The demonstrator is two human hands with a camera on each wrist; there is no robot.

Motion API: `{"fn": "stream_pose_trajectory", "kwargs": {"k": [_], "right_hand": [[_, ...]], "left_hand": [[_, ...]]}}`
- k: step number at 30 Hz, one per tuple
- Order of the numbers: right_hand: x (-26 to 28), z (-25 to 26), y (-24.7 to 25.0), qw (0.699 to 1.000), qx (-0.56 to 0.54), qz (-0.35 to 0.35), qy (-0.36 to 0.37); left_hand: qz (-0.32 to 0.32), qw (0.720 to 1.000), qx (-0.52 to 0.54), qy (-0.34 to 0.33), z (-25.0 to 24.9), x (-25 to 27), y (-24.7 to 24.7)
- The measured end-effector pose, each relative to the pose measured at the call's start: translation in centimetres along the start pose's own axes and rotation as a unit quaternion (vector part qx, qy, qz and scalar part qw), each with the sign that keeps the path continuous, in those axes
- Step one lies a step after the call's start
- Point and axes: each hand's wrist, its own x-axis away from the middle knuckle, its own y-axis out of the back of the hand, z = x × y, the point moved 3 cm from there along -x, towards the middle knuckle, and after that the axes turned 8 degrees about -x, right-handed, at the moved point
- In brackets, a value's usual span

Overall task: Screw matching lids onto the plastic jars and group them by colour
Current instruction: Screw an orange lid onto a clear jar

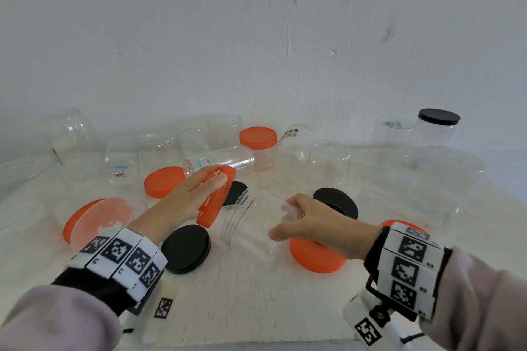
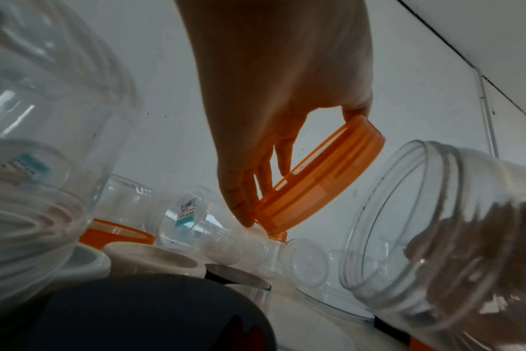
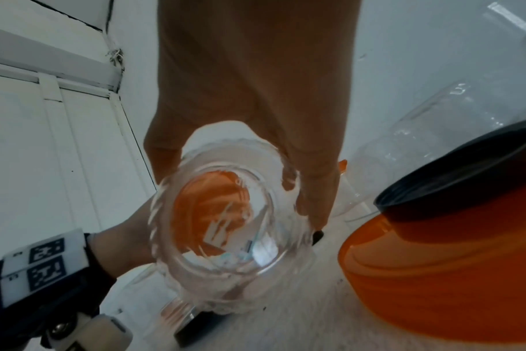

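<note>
My left hand [image 1: 196, 194] grips an orange lid [image 1: 217, 196] by its rim, tilted on edge above the table's middle; the left wrist view shows the orange lid [image 2: 318, 180] between thumb and fingers [image 2: 243, 194]. My right hand [image 1: 302, 222] holds a clear open jar [image 1: 251, 222] by its base, lying sideways with its threaded mouth pointing left toward the lid. A small gap separates lid and mouth. In the right wrist view the clear jar [image 3: 228, 228] is seen through its bottom, with orange showing through it.
Loose orange lids [image 1: 164, 181] [image 1: 316, 256] and black lids [image 1: 186, 248] [image 1: 336, 202] lie around my hands. An orange-lidded jar [image 1: 258, 145] and a black-lidded jar [image 1: 437, 128] stand at the back among several clear open jars. The wall rises just behind the white table [image 1: 256, 308].
</note>
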Motion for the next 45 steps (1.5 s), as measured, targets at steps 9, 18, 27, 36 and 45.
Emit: {"fn": "stream_pose_trajectory", "kwargs": {"k": [9,18,27,36,45], "right_hand": [[1.0,-1.6,-1.9,0.994,-0.016,0.101,-0.033],[0.4,-2.9,-0.9,0.989,0.077,0.122,-0.020],[-1.8,-3.1,0.7,0.988,0.127,0.085,-0.019],[-1.6,-3.5,0.9,0.990,0.077,0.115,0.004],[-1.5,-3.3,1.6,0.989,0.090,0.120,0.001]], "left_hand": [[0.017,1.000,-0.014,-0.018,-0.6,0.3,-0.5],[0.038,0.998,-0.033,-0.046,-0.7,0.1,-1.1],[0.068,0.969,-0.199,-0.129,-3.1,0.4,-3.7],[0.098,0.940,-0.300,-0.132,-4.5,-0.3,-7.1],[0.109,0.913,-0.366,-0.142,-5.2,0.3,-8.3]]}}
